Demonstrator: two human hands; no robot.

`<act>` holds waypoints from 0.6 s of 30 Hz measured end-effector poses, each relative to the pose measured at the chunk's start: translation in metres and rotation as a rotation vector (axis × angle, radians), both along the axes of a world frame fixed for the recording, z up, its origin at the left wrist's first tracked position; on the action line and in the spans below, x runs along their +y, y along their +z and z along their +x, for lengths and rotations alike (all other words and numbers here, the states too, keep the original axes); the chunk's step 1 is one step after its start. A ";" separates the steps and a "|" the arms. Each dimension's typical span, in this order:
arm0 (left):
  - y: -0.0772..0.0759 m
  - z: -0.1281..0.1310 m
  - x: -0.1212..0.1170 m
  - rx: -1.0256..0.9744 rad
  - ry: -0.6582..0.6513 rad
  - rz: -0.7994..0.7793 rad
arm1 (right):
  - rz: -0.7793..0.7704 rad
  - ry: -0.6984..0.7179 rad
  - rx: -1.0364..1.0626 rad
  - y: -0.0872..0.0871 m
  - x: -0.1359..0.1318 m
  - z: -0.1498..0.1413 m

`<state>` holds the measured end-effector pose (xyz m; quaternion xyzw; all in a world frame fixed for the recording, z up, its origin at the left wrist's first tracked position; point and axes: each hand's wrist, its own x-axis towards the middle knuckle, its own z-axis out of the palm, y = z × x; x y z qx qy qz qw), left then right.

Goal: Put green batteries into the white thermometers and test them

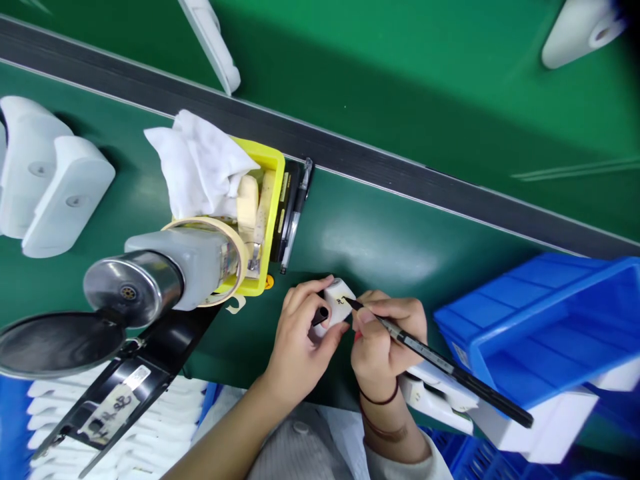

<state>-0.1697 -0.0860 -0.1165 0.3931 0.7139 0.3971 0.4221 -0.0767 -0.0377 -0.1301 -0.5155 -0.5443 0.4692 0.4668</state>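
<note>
My left hand [299, 327] is closed around a small white block [338, 292] with dark handwritten marks on its face. A black pen cap [321, 315] sticks out between the fingers of that same hand. In my right hand [385, 337] is a long black brush pen [457, 375], gripped near its pointed end. Its dark tip is at the marks on the block; whether it touches the surface is hard to tell. The far end of the pen points down to the right, above some white plastic parts [435, 399].
A yellow bin [273, 227] holds a white cloth [200, 163], tape and tools. Beside it lie pens [296, 217]. A metal-topped pump bottle [165, 267] stands left. Blue bins [540, 327] are at right. White housings [65, 193] lie left, and a dark rail [350, 170] crosses behind.
</note>
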 end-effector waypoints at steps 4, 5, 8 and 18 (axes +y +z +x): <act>0.001 0.000 0.000 0.010 0.001 0.001 | -0.016 0.030 0.005 0.000 0.000 0.002; 0.001 -0.001 -0.001 0.012 0.001 0.002 | -0.020 0.033 0.025 0.001 0.000 0.002; 0.001 -0.001 -0.001 0.013 -0.001 0.004 | -0.035 0.015 0.064 0.000 -0.001 0.001; -0.001 0.000 -0.001 0.018 -0.004 -0.005 | -0.040 -0.015 0.053 -0.001 -0.003 0.003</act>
